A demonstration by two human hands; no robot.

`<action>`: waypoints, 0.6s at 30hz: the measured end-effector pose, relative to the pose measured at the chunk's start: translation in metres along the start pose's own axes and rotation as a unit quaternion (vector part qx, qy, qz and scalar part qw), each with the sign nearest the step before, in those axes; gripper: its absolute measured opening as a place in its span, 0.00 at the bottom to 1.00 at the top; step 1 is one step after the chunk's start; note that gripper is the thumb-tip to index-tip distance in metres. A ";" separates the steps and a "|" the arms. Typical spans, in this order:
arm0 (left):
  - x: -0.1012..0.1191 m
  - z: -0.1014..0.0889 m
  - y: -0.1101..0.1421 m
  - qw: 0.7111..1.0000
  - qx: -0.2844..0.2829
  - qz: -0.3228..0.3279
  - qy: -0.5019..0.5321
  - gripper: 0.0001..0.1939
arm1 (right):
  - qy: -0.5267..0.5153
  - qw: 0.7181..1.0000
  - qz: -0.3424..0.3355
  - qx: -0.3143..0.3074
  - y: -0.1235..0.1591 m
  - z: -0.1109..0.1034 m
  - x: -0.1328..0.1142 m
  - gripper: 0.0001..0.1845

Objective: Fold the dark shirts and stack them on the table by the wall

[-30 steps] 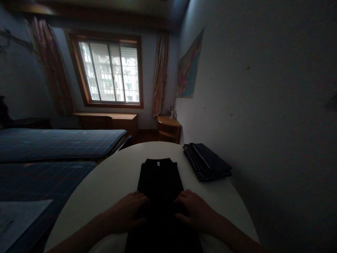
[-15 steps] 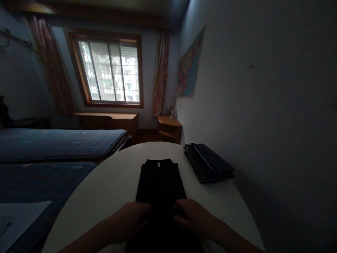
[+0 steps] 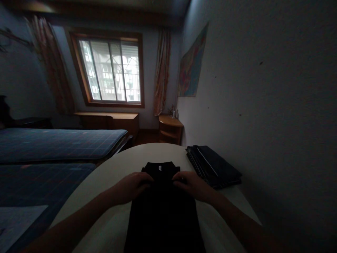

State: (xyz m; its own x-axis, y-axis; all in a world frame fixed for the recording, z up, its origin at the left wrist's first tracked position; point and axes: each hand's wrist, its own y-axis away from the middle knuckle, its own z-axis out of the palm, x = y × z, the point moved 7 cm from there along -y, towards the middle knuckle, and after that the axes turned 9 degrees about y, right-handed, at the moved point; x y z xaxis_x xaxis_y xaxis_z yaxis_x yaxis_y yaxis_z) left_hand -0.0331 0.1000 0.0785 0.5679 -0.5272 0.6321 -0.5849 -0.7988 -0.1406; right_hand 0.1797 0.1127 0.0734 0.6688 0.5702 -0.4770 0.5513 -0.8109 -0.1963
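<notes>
A black garment (image 3: pixel 163 211) lies lengthwise on the round white table (image 3: pixel 113 175), collar with a small white tag at the far end. My left hand (image 3: pixel 133 185) rests on its left shoulder just below the collar, fingers bent and pinched onto the cloth. On the right shoulder my right hand (image 3: pixel 193 184) does the same. Both forearms reach in from the bottom corners. The dim light hides the fingertips against the dark fabric.
A folded stack of dark clothes (image 3: pixel 214 167) sits at the table's right, against the wall (image 3: pixel 263 105). Two beds with blue checked covers (image 3: pixel 52 144) stand to the left. A window (image 3: pixel 110 73), a wooden desk (image 3: pixel 110 121) and a corner shelf (image 3: pixel 170 128) are at the back.
Both hands have moved away from me along the garment, from its middle up to just below the collar. The garment still lies stretched out on the table.
</notes>
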 end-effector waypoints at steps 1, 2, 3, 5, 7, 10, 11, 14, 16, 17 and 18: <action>-0.002 -0.008 -0.010 1.000 0.011 0.002 -0.005 0.14 | 0.003 1.000 -0.003 0.006 -0.011 -0.006 0.004 0.11; -0.004 -0.015 -0.019 1.000 0.023 0.005 -0.011 0.15 | 0.005 1.000 -0.009 0.011 -0.021 -0.012 0.008 0.12; -0.006 -0.022 -0.028 0.999 0.033 0.007 -0.016 0.15 | 0.009 1.000 -0.014 0.019 -0.032 -0.017 0.012 0.12; -0.014 -0.034 -0.047 0.998 0.048 0.012 -0.028 0.14 | 0.022 0.999 -0.024 0.030 -0.052 -0.026 0.022 0.13; -0.026 -0.041 -0.064 0.997 0.060 0.014 -0.040 0.14 | 0.034 0.998 -0.027 0.038 -0.071 -0.031 0.034 0.14; -0.054 -0.043 -0.085 0.996 0.081 -0.002 -0.038 0.14 | 0.046 0.998 -0.022 0.047 -0.096 -0.029 0.054 0.14; -0.065 -0.040 -0.090 0.996 0.088 -0.010 -0.032 0.14 | 0.050 0.997 -0.015 0.048 -0.102 -0.025 0.063 0.14; -0.098 -0.022 -0.097 0.994 0.100 -0.042 -0.011 0.15 | 0.064 0.997 0.025 0.035 -0.113 -0.003 0.090 0.14; -0.116 -0.009 -0.095 0.991 0.113 -0.066 0.004 0.16 | 0.068 0.996 0.052 0.019 -0.113 0.013 0.107 0.15; -0.124 -0.005 -0.093 0.990 0.121 -0.076 0.012 0.18 | 0.066 0.996 0.061 0.013 -0.113 0.020 0.113 0.16; -0.131 -0.002 -0.091 0.988 0.132 -0.084 0.020 0.19 | 0.061 0.996 0.065 0.010 -0.112 0.025 0.118 0.16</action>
State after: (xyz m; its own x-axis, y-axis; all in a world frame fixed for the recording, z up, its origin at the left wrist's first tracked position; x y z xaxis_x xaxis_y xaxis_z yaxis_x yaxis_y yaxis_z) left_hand -0.0548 0.2425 0.0101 0.6178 -0.3733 0.6921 -0.3108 -0.9244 -0.2211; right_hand 0.1846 0.2673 0.0171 0.7898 0.4713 -0.3927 0.4468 -0.8806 -0.1582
